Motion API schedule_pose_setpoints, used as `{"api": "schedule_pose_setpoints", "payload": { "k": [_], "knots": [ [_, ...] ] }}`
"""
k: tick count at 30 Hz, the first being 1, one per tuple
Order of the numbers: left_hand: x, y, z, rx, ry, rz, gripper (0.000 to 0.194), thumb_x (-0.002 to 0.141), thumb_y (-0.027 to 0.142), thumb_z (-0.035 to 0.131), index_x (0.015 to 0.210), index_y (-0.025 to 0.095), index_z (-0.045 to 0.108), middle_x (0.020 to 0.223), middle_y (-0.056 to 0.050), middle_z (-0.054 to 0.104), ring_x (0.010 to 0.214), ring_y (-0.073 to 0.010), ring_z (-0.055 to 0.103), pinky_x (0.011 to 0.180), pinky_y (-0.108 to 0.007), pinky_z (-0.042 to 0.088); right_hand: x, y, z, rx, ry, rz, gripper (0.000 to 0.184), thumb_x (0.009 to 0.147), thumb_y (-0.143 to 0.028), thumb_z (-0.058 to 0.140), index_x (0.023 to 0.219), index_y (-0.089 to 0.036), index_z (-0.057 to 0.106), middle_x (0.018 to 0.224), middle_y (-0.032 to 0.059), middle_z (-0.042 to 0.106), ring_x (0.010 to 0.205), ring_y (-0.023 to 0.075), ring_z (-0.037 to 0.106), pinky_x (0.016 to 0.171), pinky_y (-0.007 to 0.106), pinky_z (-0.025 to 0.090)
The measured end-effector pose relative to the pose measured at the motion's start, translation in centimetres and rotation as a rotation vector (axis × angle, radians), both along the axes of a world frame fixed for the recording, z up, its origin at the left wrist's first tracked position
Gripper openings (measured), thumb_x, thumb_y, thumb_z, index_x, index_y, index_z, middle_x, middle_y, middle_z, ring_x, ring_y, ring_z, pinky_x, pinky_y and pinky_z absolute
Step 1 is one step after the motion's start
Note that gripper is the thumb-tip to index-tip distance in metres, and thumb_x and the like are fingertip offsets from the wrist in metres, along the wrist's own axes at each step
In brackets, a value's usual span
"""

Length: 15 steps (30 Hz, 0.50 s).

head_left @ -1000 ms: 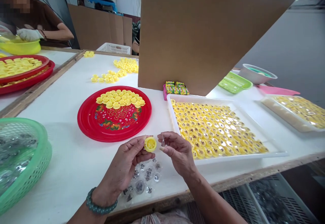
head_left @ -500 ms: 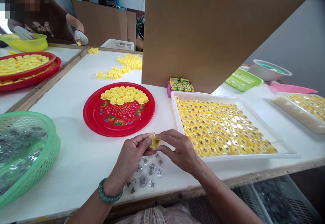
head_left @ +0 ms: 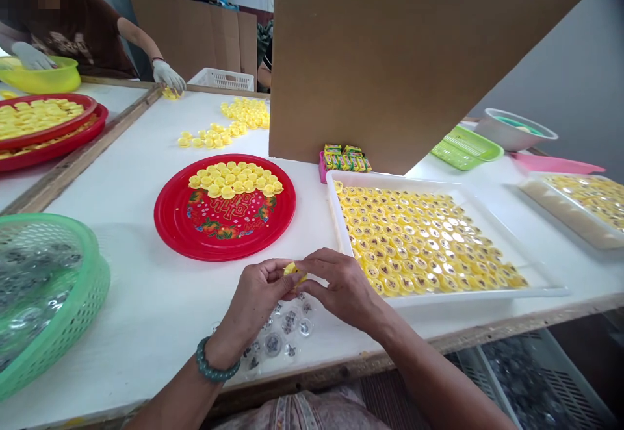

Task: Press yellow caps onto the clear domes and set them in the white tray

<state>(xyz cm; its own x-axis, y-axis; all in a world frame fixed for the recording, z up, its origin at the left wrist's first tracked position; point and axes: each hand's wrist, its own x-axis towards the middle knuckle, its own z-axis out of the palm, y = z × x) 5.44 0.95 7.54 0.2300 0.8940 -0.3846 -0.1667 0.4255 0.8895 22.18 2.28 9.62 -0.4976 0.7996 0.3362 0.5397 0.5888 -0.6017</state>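
Between the fingertips of my left hand (head_left: 258,297) and my right hand (head_left: 338,287) is a small round yellow case (head_left: 291,269), partly covered by my fingers. Both hands pinch it above the table. Just below them lie several clear round discs with dark prints (head_left: 273,344). Beyond my hands, a red round tray (head_left: 170,222) holds yellow cups (head_left: 228,191) along its far part. To the right of my hands stands a white tray (head_left: 541,282) filled with rows of yellow pieces with dark prints and shiny clear tops (head_left: 409,248).
A green basket (head_left: 92,293) of clear pieces stands at the left. A large cardboard panel (head_left: 370,60) rises behind the white tray, with a pink box of small packets (head_left: 346,160) at its foot. Across the table, a co-worker's gloved hand (head_left: 169,76) touches yellow pieces.
The yellow case has turned, and my fingers now cover more of it. The co-worker's gloved hand has reached onto the yellow pieces by the table's edge. The view has shifted slightly.
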Motion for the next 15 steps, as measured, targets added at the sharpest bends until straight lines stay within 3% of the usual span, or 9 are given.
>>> {"api": "schedule_pose_setpoints", "payload": {
  "k": [3, 8, 12, 15],
  "knots": [
    [0.2, 0.3, -0.3, -0.014, -0.038, 0.028, 0.047, 0.065, 0.038, 0.076, 0.102, 0.01, 0.066, 0.082, -0.008, 0.068, 0.071, -0.0176, 0.062, 0.067, -0.028, 0.051, 0.0, -0.1, -0.5, 0.001, -0.013, 0.0, 0.02, 0.079, -0.012, 0.062, 0.097, -0.02, 0.066, 0.087, 0.0037, 0.065, 0.08, 0.0149, 0.06, 0.073, 0.026, 0.048],
    [0.3, 1.2, -0.4, -0.048, -0.064, 0.001, 0.041, 0.065, 0.035, 0.075, 0.097, 0.01, 0.068, 0.081, -0.008, 0.067, 0.073, -0.0189, 0.061, 0.069, -0.029, 0.049, 0.1, -0.1, -0.2, 0.036, -0.124, -0.011, 0.031, 0.08, -0.014, 0.06, 0.11, -0.022, 0.06, 0.11, 0.008, 0.059, 0.101, 0.0195, 0.055, 0.086, 0.031, 0.046],
    [0.7, 2.2, -0.7, -0.029, -0.064, -0.081, 0.044, 0.067, 0.036, 0.073, 0.103, 0.011, 0.066, 0.079, -0.007, 0.067, 0.079, -0.0206, 0.061, 0.073, -0.028, 0.047, 0.4, 0.2, 0.3, 0.047, -0.198, 0.043, 0.028, 0.082, -0.014, 0.056, 0.11, -0.019, 0.058, 0.099, 0.0066, 0.064, 0.093, 0.0173, 0.058, 0.083, 0.028, 0.046],
    [1.5, 3.0, -0.8, -0.039, -0.035, -0.111, 0.059, 0.066, 0.039, 0.073, 0.116, 0.013, 0.059, 0.076, -0.005, 0.066, 0.078, -0.0193, 0.061, 0.076, -0.029, 0.046, 1.0, 0.6, 0.4, 0.061, -0.167, 0.021, 0.021, 0.082, -0.013, 0.054, 0.101, -0.017, 0.06, 0.093, 0.0059, 0.064, 0.085, 0.0153, 0.06, 0.075, 0.025, 0.047]
  ]
}}
